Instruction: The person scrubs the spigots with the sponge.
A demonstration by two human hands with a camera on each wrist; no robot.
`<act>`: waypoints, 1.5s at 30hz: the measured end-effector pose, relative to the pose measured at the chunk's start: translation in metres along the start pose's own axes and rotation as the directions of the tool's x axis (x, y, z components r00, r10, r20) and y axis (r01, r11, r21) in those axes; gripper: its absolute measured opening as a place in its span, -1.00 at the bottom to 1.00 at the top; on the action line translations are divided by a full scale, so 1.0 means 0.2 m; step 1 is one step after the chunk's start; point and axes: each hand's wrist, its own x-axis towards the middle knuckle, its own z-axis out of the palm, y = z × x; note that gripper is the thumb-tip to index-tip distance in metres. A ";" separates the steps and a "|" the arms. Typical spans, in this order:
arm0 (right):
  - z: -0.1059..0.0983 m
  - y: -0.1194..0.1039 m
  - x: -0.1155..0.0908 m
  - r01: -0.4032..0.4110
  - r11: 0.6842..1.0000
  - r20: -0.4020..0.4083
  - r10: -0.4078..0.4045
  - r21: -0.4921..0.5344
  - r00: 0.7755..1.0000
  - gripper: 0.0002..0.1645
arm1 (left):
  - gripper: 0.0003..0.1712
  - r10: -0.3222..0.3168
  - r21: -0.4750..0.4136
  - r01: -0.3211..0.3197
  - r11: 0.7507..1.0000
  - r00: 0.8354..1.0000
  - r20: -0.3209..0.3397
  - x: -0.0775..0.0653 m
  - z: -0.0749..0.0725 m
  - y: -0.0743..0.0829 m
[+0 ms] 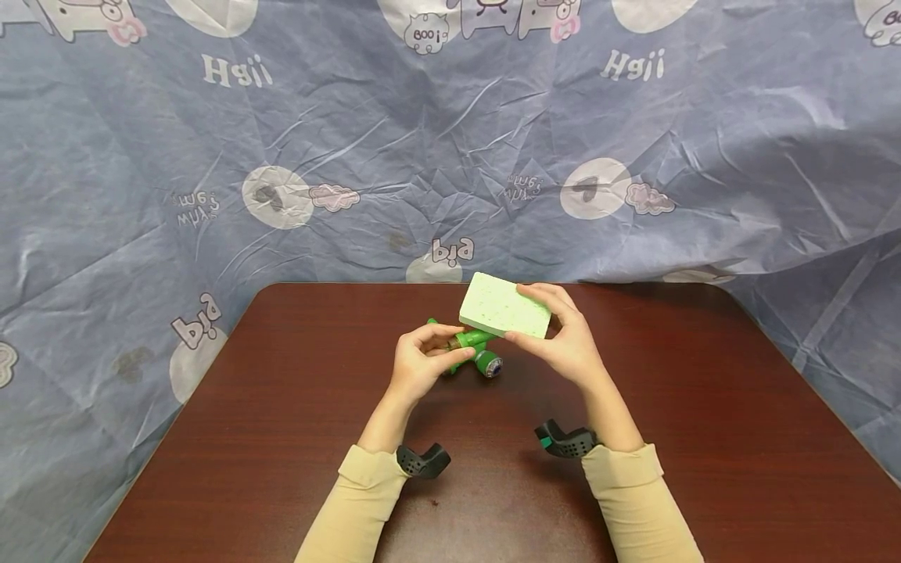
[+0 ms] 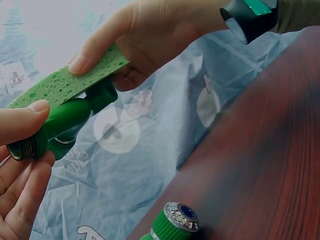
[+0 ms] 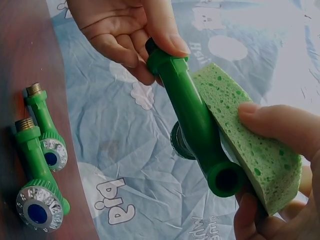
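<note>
A green plastic tap (image 3: pixel 187 100) is pinched near its threaded end by my left hand (image 1: pixel 415 363), thumb on one side and fingers on the other. My right hand (image 1: pixel 570 344) grips a light green porous sponge (image 1: pixel 508 305) by its edges. In both wrist views the sponge lies along the side of the tap's body, touching it or very close. The tap's open spout end points toward the right wrist camera, and its round knob is partly hidden behind the body. Both hands are raised above the table.
Two more green taps, a nearer one (image 3: pixel 40 195) and a farther one (image 3: pixel 47 132), lie on the dark reddish-brown table (image 1: pixel 296 391), with brass threads and blue-centred knobs. A printed blue-grey cloth (image 1: pixel 394 156) hangs behind the table. Black bands (image 1: pixel 425 461) sit on both wrists.
</note>
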 end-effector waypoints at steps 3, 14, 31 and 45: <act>-0.01 0.00 0.00 -0.011 1.000 -0.020 0.011 -0.014 1.000 -0.27 | -0.63 0.010 -0.004 -0.010 1.000 1.000 0.012 0.00 0.01 0.00; -0.04 0.20 0.02 -0.063 0.997 -0.196 0.053 -0.045 0.979 -0.24 | -0.63 0.035 -0.025 -0.035 0.999 0.999 0.011 0.02 -0.02 -0.16; -0.08 0.02 0.00 -0.055 0.998 -0.156 0.057 0.019 0.986 -0.32 | -0.63 0.059 -0.075 -0.060 0.995 0.998 -0.020 0.03 -0.06 -0.12; -0.14 0.05 0.00 -0.067 0.996 -0.121 0.059 -0.065 0.991 -0.31 | -0.63 0.074 -0.066 -0.077 0.995 0.996 -0.047 0.04 -0.08 -0.11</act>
